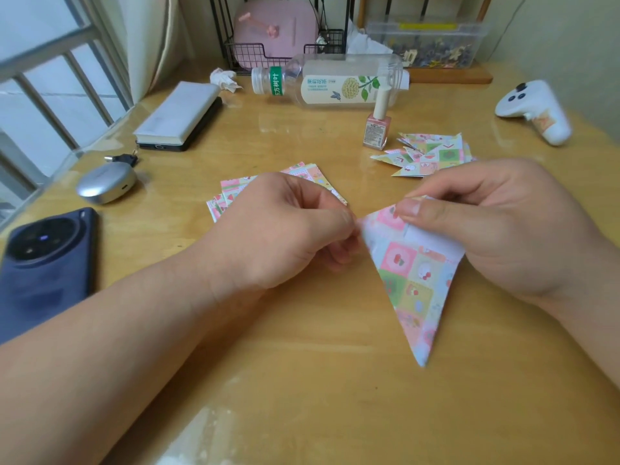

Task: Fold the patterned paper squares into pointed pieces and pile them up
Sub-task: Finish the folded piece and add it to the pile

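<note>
A patterned paper piece, folded into a long point aimed toward me, hovers just above the wooden table in the middle. My left hand pinches its upper left corner. My right hand pinches its top edge, thumb pressed on the pattern beside a white inner flap. Behind my left hand lies a stack of unfolded patterned squares, partly hidden. A pile of folded pointed pieces lies further back on the right.
A pink nail polish bottle stands beside the pile, a plastic bottle lies behind it. A white controller is far right. At left sit a dark phone, silver earbud case and a notebook.
</note>
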### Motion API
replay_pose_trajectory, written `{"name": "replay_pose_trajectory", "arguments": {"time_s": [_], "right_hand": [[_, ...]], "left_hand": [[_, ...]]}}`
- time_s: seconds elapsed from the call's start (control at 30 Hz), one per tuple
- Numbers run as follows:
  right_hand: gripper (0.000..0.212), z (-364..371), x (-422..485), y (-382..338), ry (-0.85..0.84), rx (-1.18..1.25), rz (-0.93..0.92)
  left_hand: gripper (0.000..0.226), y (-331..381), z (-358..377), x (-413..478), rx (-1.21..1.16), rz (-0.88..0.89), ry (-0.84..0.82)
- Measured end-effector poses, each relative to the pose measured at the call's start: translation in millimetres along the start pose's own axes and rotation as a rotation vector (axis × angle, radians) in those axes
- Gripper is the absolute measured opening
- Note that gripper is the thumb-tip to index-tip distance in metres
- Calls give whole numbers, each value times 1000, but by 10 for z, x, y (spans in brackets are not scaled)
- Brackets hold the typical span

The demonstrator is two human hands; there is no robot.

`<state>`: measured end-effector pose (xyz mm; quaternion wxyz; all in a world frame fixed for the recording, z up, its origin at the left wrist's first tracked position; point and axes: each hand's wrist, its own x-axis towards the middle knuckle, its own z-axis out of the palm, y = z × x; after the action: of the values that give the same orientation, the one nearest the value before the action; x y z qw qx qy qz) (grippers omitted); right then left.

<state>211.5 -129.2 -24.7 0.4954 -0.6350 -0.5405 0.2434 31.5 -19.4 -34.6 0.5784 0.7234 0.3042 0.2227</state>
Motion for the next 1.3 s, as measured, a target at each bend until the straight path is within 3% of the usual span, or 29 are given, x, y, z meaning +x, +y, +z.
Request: {"name": "replay_pose_trajectory", "arguments": {"time_s": [0.13,0.27,0.37,0.6,0.73,1.3], "right_hand": [[9,-156,83,21,180,152,71],[15,-113,55,42,33,114,133],[14,-36,23,42,-58,97,130],[24,-15,3,58,-20,259,151],[26,1,-8,42,-129,381,195],[30,102,-7,3,-193,503,223]], "left_hand": [[12,-28,-49,42,-64,-10,72],[11,-14,40,3,-275,-1,-9],[9,-25,102,-21,-274,-5,-100],[7,-21,99,-18,-331,-30,-60],[5,-9,98,-9,-414,-25,-23],[13,-20,114,-5,-490,-60,-70]]}}
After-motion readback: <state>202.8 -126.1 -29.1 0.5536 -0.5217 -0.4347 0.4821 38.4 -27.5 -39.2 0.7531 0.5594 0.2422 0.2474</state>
